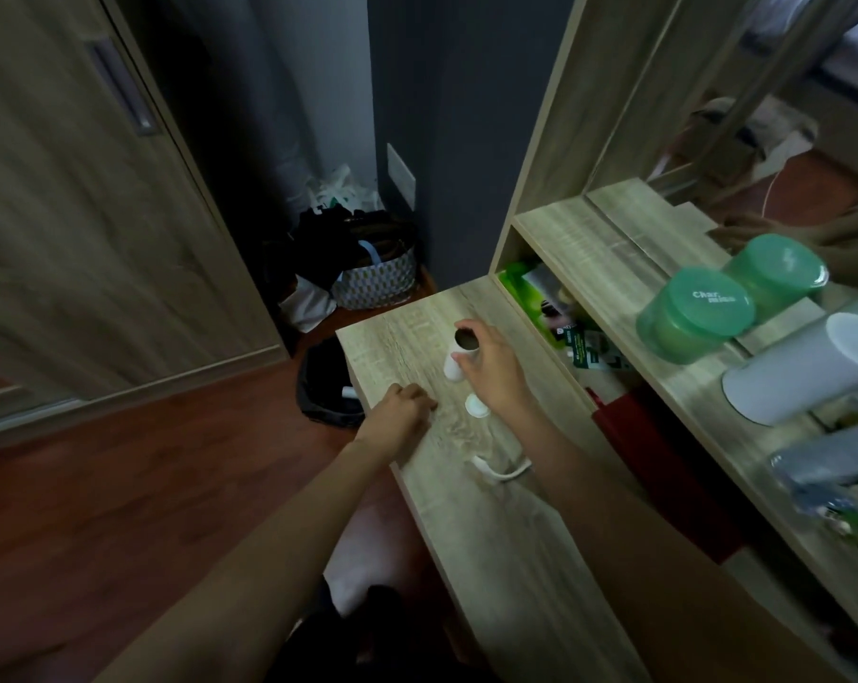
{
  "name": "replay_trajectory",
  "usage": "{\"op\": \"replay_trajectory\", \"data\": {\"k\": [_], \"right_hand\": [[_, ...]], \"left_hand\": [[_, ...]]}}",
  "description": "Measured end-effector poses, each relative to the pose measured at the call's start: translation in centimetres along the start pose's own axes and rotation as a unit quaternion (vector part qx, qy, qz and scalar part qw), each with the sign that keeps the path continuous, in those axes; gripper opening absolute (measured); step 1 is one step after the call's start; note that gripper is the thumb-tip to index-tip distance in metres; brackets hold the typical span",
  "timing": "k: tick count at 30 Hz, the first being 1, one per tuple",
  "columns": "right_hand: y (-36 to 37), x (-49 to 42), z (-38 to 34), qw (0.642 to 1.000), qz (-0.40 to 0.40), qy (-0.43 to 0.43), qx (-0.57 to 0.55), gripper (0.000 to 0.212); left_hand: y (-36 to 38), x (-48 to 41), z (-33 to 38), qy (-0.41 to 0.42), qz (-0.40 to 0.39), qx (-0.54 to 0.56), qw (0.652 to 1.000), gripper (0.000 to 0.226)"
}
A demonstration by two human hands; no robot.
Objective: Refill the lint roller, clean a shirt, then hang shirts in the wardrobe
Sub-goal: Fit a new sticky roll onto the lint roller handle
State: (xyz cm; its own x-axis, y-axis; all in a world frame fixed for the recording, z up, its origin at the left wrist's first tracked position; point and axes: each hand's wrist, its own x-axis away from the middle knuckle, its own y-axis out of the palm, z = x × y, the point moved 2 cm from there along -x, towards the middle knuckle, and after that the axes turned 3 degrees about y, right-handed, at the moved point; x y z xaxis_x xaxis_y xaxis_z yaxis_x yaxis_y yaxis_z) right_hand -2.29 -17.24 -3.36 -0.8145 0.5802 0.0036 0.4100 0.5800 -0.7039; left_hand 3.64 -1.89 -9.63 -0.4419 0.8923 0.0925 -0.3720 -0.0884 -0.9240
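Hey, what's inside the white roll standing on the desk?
The roll stands upright with its top open, showing only a dark hollow core. Nothing shows in it, but its depths are in shadow. The right hand grips its side, covering part of it.

A single wide-angle view from the person's head looks forward and steeply down along both forearms to the left hand (401,406) and right hand (493,372). The hands sit near mid-frame, close enough to tell fingers apart. The tabletop (491,534) runs from under the hands to the lower edge. The floor (146,475) lies left of them, a shelf (614,268) to their right.
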Motion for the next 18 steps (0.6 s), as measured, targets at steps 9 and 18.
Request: {"op": "replay_trajectory", "data": {"k": [9,18], "right_hand": [[-1.4,2.0,1.6,0.943,0.018,0.122,-0.308,0.039],[-0.3,4.0,0.1,0.878,0.004,0.130,-0.461,0.038]], "left_hand": [[-2.1,0.2,-1.0,-0.266,0.198,0.487,0.808,0.029],[-2.6,-0.4,-0.4,-0.373,0.161,0.744,0.530,0.010]]}}
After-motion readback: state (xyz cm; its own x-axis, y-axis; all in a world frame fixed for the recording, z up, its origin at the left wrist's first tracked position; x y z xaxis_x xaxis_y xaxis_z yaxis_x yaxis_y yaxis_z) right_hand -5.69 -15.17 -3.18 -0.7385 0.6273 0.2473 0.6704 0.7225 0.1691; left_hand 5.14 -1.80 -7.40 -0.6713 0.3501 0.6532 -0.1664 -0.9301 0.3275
